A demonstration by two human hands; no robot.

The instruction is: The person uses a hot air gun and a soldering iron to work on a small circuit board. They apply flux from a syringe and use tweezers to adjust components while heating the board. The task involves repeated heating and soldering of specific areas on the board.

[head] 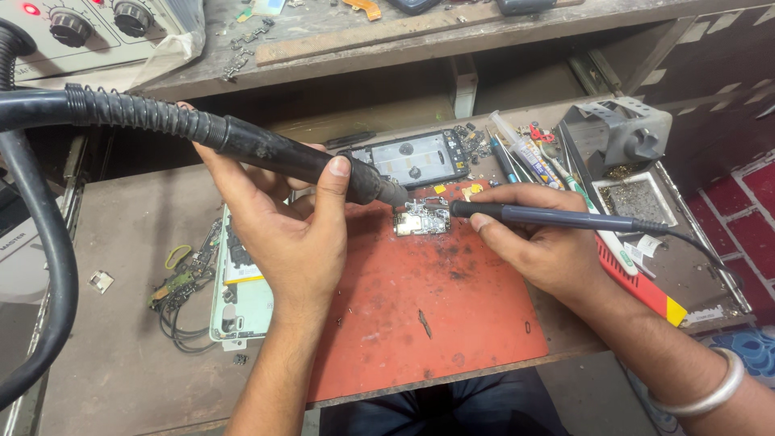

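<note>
We had the hot-air wand [299, 161] wrapped in the left hand [282, 230], thumb over the barrel, nozzle aimed down at the small circuit board [421, 220] on the red mat [436, 307]. Right hand [537, 246] pinched the soldering iron [549, 215] like a pen, tip touching the board's right edge. The board sat between both hands, just ahead of the fingertips. Judging by layout, teardown was done: the open phone frame [412, 157] lay just beyond the board, the white back panel with its cables [238, 287] under and left of the left wrist. Rework on the board looked mid-step; we couldn't tell whether any part had come off yet. Reassembly all looked left to do. Tweezers and syringe [525, 153] lay beyond the right hand, untouched.
</note>
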